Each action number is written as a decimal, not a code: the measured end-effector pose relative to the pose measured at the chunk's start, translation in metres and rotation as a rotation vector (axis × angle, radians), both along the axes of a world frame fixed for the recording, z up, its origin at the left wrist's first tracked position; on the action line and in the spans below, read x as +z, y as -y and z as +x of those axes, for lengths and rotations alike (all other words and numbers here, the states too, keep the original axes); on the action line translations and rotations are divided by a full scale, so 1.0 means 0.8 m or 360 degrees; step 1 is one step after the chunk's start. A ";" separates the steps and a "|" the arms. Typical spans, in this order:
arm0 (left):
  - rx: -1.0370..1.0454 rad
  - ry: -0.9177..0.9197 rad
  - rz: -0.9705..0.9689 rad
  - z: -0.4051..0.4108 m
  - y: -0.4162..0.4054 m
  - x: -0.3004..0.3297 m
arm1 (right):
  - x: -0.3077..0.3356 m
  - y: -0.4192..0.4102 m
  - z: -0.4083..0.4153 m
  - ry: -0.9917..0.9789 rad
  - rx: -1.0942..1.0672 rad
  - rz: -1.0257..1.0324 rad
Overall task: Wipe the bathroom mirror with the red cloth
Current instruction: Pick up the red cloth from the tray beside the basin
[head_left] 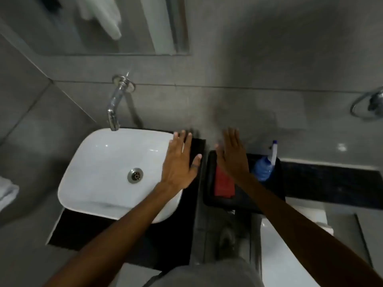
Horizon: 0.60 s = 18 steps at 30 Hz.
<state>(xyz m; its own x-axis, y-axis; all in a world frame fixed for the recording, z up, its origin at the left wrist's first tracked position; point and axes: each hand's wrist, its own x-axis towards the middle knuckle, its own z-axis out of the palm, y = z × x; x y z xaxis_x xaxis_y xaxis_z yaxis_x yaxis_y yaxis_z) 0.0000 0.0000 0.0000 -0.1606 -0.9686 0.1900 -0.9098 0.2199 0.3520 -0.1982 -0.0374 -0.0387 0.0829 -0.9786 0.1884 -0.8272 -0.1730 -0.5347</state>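
Observation:
The mirror [132, 30] hangs on the grey wall at the top left, above the tap. A folded red cloth [223, 184] lies in a black tray [244, 204] to the right of the sink. My right hand [233, 156] hovers flat over the tray, fingers apart, covering part of the cloth and holding nothing. My left hand [180, 162] is spread flat above the sink's right rim, also empty. A blue spray bottle [265, 166] with a white nozzle stands in the same tray, just right of my right hand.
A white basin [103, 168] sits on a black counter [87, 230] under a chrome wall tap [116, 104]. A chrome towel ring [366, 104] is on the wall at far right. A black ledge [331, 183] runs right of the tray. White towels show at the left edge.

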 end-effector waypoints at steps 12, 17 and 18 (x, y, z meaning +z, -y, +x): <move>-0.0326 0.0340 0.0563 -0.111 0.006 -0.132 | -0.158 -0.005 -0.034 0.0421 -0.0677 0.1316; -0.0165 0.0223 0.0634 -0.125 0.012 -0.169 | -0.203 0.002 -0.010 0.0382 -0.1064 0.1361; -0.0148 0.0172 0.0626 -0.127 0.010 -0.170 | -0.208 0.004 -0.008 0.0450 -0.1108 0.1362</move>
<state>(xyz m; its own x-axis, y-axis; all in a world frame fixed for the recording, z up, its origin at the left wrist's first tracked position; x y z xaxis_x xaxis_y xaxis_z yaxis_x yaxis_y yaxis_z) -0.1012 -0.0083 -0.1359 -0.2497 -0.9443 -0.2141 -0.9287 0.1709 0.3292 -0.2047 -0.0405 -0.2053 -0.4679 -0.6119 -0.6377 -0.4319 0.7879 -0.4390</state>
